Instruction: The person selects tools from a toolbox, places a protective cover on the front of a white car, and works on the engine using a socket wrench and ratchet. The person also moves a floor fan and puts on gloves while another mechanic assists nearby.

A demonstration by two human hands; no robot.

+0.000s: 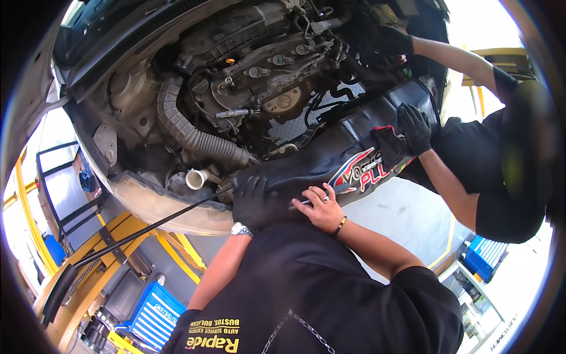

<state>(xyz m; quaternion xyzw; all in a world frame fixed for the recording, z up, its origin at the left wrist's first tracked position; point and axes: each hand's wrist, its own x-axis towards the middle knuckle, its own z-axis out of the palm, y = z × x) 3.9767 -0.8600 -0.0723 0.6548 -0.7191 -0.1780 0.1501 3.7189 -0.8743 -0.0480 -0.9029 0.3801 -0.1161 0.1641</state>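
1. While the left grip point(249, 203), gloved in black, lies palm down with its fingers extended and unclenched, the black cover point(300, 168) spreads beneath it along the front edge of a car's engine bay.
2. The right grip point(323, 211), bare with a ring, rests on the cover just right of the left one, fingers bent; a thin edge shows by its fingertips, but whether it grasps anything I cannot tell.
3. Beyond both grips lies the engine point(259, 76), with a ribbed hose point(188, 127) ahead and left of the left grip and a pale funnel-shaped piece point(196, 179) nearer its left side.
4. Left of the left grip, a long black rod point(159, 223) slants down across the pale bodywork point(150, 202) toward a yellow lift arm point(91, 265) and a blue tool cabinet point(156, 310).
5. Right of the right grip stretches grey floor point(407, 218), with another blue cabinet point(484, 258) farther off.
6. The cover's long axis runs from the left grip up and rightward, its coloured print facing up beyond the right grip; a co-worker's gloved hand point(415, 127) presses its far end.
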